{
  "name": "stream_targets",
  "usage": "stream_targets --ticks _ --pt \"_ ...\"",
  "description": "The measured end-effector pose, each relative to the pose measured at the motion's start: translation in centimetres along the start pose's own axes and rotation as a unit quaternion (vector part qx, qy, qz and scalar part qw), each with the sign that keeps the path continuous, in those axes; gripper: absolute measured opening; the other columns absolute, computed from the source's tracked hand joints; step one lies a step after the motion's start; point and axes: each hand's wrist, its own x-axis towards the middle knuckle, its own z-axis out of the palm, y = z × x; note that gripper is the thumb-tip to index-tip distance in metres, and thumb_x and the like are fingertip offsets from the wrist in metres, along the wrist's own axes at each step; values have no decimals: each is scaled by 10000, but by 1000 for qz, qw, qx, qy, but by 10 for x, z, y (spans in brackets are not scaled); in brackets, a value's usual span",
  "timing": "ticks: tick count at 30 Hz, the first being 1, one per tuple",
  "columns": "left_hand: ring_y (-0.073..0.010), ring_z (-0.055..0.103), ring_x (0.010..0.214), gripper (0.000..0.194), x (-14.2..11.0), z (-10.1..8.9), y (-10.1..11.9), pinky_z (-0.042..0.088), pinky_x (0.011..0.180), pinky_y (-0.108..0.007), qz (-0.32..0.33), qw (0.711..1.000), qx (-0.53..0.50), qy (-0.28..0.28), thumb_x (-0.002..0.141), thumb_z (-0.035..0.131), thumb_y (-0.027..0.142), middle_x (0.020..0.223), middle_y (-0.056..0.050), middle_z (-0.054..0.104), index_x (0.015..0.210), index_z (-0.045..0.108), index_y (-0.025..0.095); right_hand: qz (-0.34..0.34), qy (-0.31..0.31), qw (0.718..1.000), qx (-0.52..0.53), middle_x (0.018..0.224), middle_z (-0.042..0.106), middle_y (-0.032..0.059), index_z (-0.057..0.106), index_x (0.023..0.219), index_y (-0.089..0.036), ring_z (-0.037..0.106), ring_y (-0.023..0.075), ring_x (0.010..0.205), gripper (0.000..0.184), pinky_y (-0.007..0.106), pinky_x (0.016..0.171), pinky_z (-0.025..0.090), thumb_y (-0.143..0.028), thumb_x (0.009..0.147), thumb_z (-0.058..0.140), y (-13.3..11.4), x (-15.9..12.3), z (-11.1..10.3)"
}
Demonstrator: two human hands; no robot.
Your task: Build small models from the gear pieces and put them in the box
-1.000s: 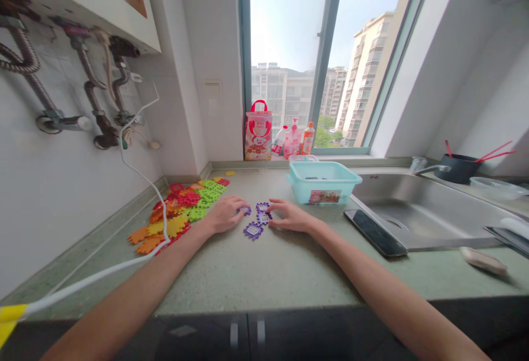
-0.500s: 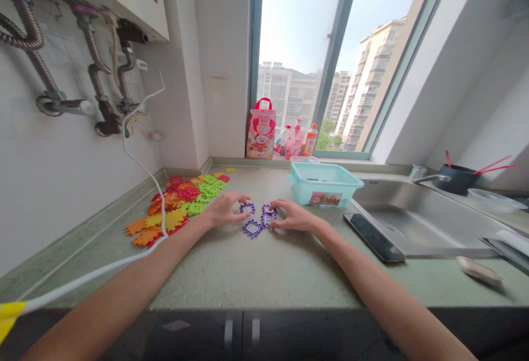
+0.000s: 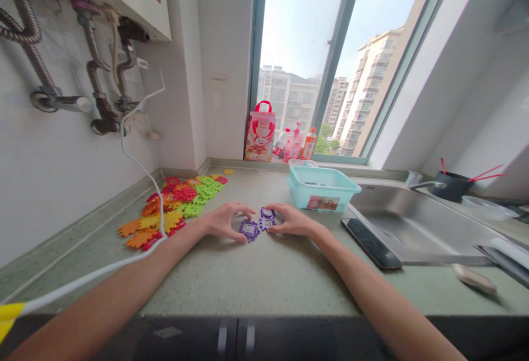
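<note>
My left hand curls its thumb and fingers around a purple toothed puzzle piece with a white patterned centre. Its edges look doubled, as if one piece lies over another. My right hand has thumb and forefinger at the lower and upper ends of two purple pieces set one above the other, partly covered by the fingers. A narrow gap of countertop parts the left purple piece from the right pair.
A heap of red, orange, yellow and green pieces lies at the left, crossed by a white cable. A light-blue basket stands back right. A black phone lies by the steel sink. Bottles and a bag stand on the windowsill.
My left hand has come down and nearer with its purple piece, over where another purple piece lay. My right hand stays at its pair. The view has shifted slightly.
</note>
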Motion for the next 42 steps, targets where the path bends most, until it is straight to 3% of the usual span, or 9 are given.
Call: stream_targets --ticks 9,13,16,21,24,27,33,38,42 --pt "-251 705 1142 741 0 1 2 485 1069 -353 -5 1000 -10 6 714 926 482 1206 -47 775 1373 665 267 19 33 999 23 1363 730 104 703 1356 -217 684 312 1250 554 462 1117 508 -579 937 672 3 1 -5" --pt "-240 696 1153 724 1 1 0 482 1069 -337 -6 1000 -19 3 731 918 463 1211 -27 780 1383 654 288 57 70 996 21 1187 800 99 706 1344 -226 761 276 1040 503 434 969 582 -570 1031 516 13 5 -1" --pt "-238 690 1149 715 1 1 0 472 1071 -338 -6 1000 -19 2 738 919 446 1205 -22 785 1381 651 284 59 87 994 -4 1104 820 71 705 1330 -234 761 244 918 429 412 923 586 -480 998 590 21 7 4" --pt "-246 697 1121 695 1 0 3 495 1042 -342 -12 1000 -10 6 732 920 454 1198 -42 780 1351 677 254 37 86 995 -26 1124 812 87 740 1261 -218 757 264 997 354 436 969 564 -366 971 602 19 8 6" --pt "-269 670 1194 677 1 1 2 487 1084 -361 5 1000 15 18 734 915 478 1266 -79 742 1329 701 237 15 69 997 -13 1205 788 116 735 1283 -205 741 285 1089 389 452 1009 554 -419 989 596 11 5 0" --pt "-293 626 1273 629 1 2 -2 459 1138 -393 25 999 40 21 736 907 510 1321 -98 707 1280 736 244 -10 38 999 -11 1287 758 114 719 1324 -206 707 314 1177 517 463 1070 528 -473 883 757 5 1 -5" --pt "-288 621 1273 476 3 3 -3 458 1134 -393 17 999 28 7 754 891 516 1323 -83 699 1144 789 264 -16 39 998 -36 1189 791 85 746 1252 -212 739 271 1081 445 420 1020 556 -291 818 806 7 1 -3" --pt "-274 634 1246 439 3 5 0 462 1119 -367 16 1000 5 17 723 913 481 1281 -71 718 1069 783 246 -90 153 977 -123 1134 788 72 767 1145 -247 732 249 1039 300 390 971 565 -261 846 785 -4 1 -17" --pt "-267 647 1214 426 4 7 -2 475 1093 -357 12 1000 -5 25 703 927 473 1250 -73 731 1015 770 230 -109 321 912 -232 1225 761 79 749 1175 -251 679 267 1147 263 419 1031 498 -319 922 721 -6 -6 -52"
